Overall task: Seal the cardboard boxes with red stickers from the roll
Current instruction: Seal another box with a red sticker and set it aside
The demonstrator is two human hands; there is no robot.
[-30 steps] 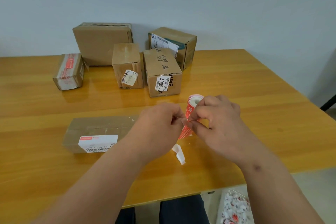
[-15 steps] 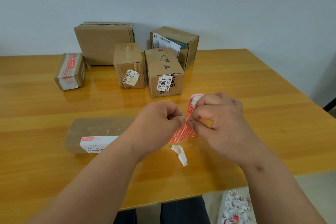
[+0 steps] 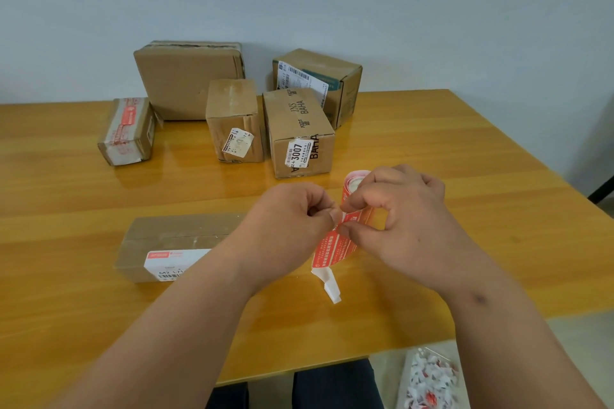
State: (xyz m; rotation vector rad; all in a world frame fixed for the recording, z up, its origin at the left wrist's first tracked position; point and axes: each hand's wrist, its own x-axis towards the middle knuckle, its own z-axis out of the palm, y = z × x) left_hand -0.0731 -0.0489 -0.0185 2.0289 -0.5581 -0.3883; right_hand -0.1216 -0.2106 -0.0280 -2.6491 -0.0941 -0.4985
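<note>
Six cardboard boxes stand on the desk (image 3: 465, 176). Five are grouped at the far side: a large box (image 3: 186, 80) at the back, a box with a barcode label (image 3: 319, 83) to its right, a small box (image 3: 232, 119) and a box marked 3007 (image 3: 299, 133) in front of them, and a box with red stickers (image 3: 128, 129) at the far left. One flat box (image 3: 172, 242) lies near, left of centre. There is one roll (image 3: 354, 186) of red stickers, with one strip of stickers (image 3: 335, 246) hanging from it. Two hands are in view, the left hand (image 3: 289, 219) and the right hand (image 3: 405, 209). One bag of scraps (image 3: 428, 378) lies on the floor at the near right.
</note>
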